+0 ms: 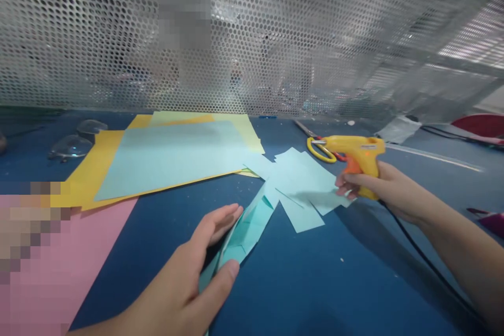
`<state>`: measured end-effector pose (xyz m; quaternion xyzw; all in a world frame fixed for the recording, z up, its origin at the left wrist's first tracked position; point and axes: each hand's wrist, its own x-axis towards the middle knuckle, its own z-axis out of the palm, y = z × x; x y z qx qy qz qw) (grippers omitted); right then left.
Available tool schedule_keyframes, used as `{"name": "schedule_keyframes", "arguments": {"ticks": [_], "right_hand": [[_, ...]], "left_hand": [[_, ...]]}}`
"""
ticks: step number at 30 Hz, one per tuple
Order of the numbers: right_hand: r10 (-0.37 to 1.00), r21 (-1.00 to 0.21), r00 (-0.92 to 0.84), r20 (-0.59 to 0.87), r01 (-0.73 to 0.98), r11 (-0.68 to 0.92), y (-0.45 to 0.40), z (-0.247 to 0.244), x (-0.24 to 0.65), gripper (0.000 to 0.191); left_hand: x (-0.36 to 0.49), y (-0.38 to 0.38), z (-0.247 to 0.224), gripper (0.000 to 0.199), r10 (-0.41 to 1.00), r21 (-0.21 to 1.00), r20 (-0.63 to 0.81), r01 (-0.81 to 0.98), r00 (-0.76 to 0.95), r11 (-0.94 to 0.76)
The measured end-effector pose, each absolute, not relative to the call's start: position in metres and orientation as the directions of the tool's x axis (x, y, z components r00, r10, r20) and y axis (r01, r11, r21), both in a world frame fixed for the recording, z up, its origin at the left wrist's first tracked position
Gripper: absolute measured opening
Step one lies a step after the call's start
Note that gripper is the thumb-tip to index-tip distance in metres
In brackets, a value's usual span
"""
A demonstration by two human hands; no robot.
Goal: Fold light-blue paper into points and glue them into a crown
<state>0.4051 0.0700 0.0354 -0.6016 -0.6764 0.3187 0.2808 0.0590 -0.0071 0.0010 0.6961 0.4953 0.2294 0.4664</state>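
Note:
My left hand (210,260) is closed around a folded light-blue paper piece (250,226), thumb on the near side and fingers on the far side. The paper stands partly open along its fold, and its lower end is hidden behind my hand. In my right hand (376,181) is a yellow hot glue gun (354,147) with an orange trigger, its nozzle pointing left. A black cord runs from its handle down past my forearm. Several cut light-blue paper pieces (303,178) lie overlapping on the blue table, just beyond the folded piece and left of the glue gun.
A stack of large sheets, light-blue (169,152) over yellow (84,178), lies at the back left, with a pink sheet (102,252) nearer. Safety glasses (71,147) sit beyond it. Yellow-handled scissors (321,152) lie behind the glue gun. A perforated metal screen (244,42) bounds the table's back.

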Motion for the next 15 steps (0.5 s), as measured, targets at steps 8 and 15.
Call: {"name": "schedule_keyframes", "arguments": {"ticks": [8,15], "right_hand": [[0.969,-0.688,-0.225,-0.104,0.719,0.093,0.044,0.030,0.386,0.025],[0.954,-0.611,-0.278,-0.111,0.776,0.155,0.037,0.018,0.348,0.015]], "left_hand": [[0.060,-0.007,-0.002,0.049,0.895,0.863,-0.175,0.501,0.410,-0.061],[0.060,-0.007,-0.006,0.049,0.895,0.868,-0.093,0.476,0.436,-0.142]]}}
